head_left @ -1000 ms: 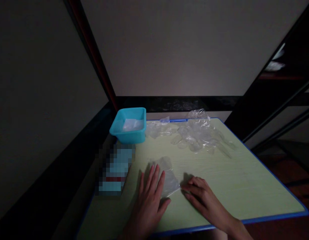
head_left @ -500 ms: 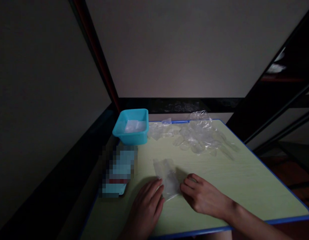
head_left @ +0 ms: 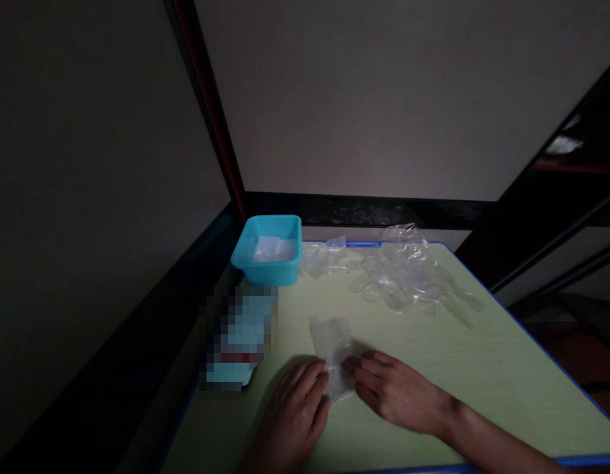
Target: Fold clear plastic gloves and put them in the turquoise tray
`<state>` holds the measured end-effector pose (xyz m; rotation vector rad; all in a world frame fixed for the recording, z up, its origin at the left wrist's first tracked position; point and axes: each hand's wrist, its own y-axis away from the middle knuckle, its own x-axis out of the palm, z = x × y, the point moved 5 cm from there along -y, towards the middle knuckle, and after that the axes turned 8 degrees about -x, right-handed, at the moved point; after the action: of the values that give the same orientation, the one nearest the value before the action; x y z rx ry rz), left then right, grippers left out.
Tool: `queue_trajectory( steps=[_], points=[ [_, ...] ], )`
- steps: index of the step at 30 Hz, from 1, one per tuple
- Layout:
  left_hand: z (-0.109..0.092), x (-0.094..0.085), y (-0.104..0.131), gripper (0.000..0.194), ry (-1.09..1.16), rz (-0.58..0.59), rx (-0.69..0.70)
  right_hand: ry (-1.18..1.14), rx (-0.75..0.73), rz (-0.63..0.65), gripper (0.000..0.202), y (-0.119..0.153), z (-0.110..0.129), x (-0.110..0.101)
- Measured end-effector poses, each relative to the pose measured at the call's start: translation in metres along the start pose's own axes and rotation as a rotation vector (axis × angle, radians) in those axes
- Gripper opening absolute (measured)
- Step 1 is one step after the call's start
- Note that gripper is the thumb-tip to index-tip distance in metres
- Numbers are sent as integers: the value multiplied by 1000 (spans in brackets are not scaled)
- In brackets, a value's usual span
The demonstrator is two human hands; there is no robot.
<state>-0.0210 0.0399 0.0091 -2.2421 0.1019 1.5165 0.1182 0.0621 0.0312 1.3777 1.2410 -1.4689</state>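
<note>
A small clear plastic bag (head_left: pixel 333 336) lies flat on the pale wooden-topped table (head_left: pixel 482 382). My left hand (head_left: pixel 299 398) rests beside it, fingers stretched out and their tips on the bag's left edge. From the other side my right hand (head_left: pixel 383 385) reaches over the bag with bent fingers drawn together, the tips on its right part. What sits between the right fingertips is partly hidden. Farther back on the table is a loose heap of clear plastic gloves (head_left: pixel 401 270).
A turquoise plastic basin (head_left: pixel 272 273) with white folded pieces inside stands at the table's back left corner. In front of it lies a blurred-out light blue flat object (head_left: pixel 243 336). More crumpled clear plastic (head_left: pixel 324 259) lies beside the basin. Walls close in behind and to the left.
My right hand has moved left, its fingertips going from beside the bag's right edge onto the bag. My left hand stays at the left edge. The whole view has shifted slightly.
</note>
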Motion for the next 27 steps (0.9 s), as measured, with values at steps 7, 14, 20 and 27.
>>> queue_trajectory(
  steps=[7, 14, 20, 27],
  points=[
    [4, -3, -6, 42, 136, 106, -91, -280, 206, 100, 19, 3, -32, 0],
    [20, 1, -32, 14, 443, 46, -388, -613, 396, -108, 6, -4, -62, -4],
    [29, 12, -43, 18, 501, -2, -531, -1016, 513, -262, 7, -17, -83, 18],
    [37, 21, -41, 31, 548, -34, -607, -1290, 654, -322, 27, -22, -97, 51]
  ],
)
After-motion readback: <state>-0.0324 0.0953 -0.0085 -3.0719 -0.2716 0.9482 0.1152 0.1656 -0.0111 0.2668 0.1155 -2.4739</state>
